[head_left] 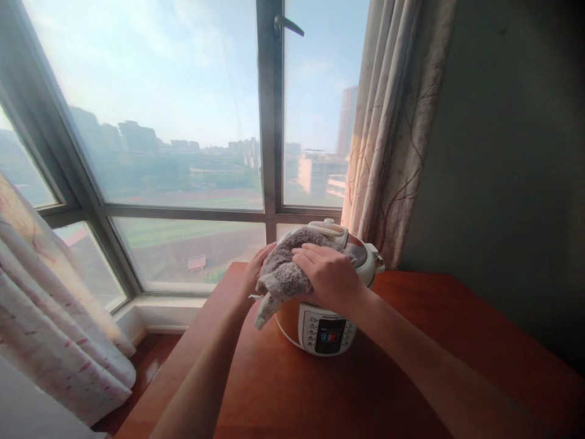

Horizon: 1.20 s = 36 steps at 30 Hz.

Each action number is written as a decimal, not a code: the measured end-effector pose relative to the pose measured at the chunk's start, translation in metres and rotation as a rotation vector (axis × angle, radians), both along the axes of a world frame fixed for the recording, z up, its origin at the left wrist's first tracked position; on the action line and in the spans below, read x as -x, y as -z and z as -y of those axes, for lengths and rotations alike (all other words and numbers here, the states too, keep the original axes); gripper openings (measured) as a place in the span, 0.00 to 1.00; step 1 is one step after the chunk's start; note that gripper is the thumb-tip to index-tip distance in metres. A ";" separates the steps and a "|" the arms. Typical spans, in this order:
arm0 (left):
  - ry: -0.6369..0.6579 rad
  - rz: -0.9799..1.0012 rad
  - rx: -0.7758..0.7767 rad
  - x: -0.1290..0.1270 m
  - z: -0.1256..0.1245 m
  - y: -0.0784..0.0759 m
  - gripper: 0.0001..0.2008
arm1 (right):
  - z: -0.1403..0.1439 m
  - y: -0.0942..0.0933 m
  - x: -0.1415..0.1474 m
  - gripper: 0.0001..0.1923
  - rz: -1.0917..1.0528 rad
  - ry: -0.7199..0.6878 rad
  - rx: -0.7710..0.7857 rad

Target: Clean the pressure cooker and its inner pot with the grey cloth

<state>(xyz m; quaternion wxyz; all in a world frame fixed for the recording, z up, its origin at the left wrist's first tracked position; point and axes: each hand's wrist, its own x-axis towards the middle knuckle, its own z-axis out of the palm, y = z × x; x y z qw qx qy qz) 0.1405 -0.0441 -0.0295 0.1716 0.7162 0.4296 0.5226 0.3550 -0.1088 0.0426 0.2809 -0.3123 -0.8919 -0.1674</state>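
A white and brown electric pressure cooker (pixel 326 329) stands upright on a reddish-brown wooden table (pixel 256 390), its control panel facing me. Over the left part of its lid (pixel 326 228) lies a crumpled grey cloth (pixel 287 274), with a pale corner hanging down the front. My right hand (pixel 331 274) presses on this cloth, fingers bent over it and gripping it against the lid. At the cooker's left side is my left hand (pixel 256 271), its fingers stretched out along the edge. The cloth partly hides those fingertips and the cooker's left side.
Behind the table are large windows with a grey frame (pixel 272 122) and a handle (pixel 290 25). A patterned curtain (pixel 388 134) hangs behind the cooker to the right, beside a dark wall (pixel 512 152). Another curtain (pixel 55 329) hangs at the left, near the table's left edge.
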 end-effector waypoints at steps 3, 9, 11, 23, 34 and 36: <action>-0.030 -0.050 0.046 -0.001 0.004 -0.003 0.24 | 0.017 0.015 -0.019 0.23 -0.075 0.031 -0.044; -0.052 -0.034 0.047 -0.007 0.007 -0.002 0.26 | 0.050 0.058 -0.060 0.20 -0.199 0.200 -0.181; -0.047 -0.004 0.036 -0.009 0.005 0.000 0.26 | 0.052 0.074 -0.073 0.17 -0.306 0.297 -0.231; -0.117 -0.047 0.034 -0.018 0.016 -0.007 0.25 | -0.001 0.060 -0.092 0.26 -0.625 0.448 -0.095; -0.129 -0.085 0.041 -0.015 0.017 -0.008 0.25 | -0.109 0.031 -0.138 0.13 -1.096 0.386 0.620; -0.117 -0.064 0.019 -0.014 0.013 -0.004 0.25 | -0.112 0.034 -0.143 0.11 -1.170 0.360 0.774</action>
